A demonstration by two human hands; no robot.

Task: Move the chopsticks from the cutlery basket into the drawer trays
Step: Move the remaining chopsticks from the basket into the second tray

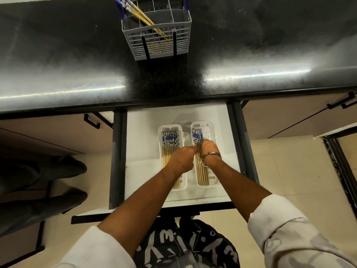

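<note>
A grey cutlery basket (156, 29) stands on the black counter, with a few blue-and-white-topped chopsticks (139, 13) leaning in its left compartment. Below, an open white drawer (141, 151) holds two clear trays. The left tray (161, 132) is packed with several chopsticks (169, 139). The right tray (211, 132) has several chopsticks (197, 136) along its left side. My left hand (181, 158) and my right hand (208, 149) meet over the right tray, fingers pinched on the chopsticks lying there. A metal bangle sits on my right wrist.
The glossy black counter (77, 64) spans the top. Closed cabinet doors with black handles (92, 120) flank the drawer. Dark shapes lie on the tiled floor at left (38, 190). The drawer's dark side rails (239, 144) border the trays.
</note>
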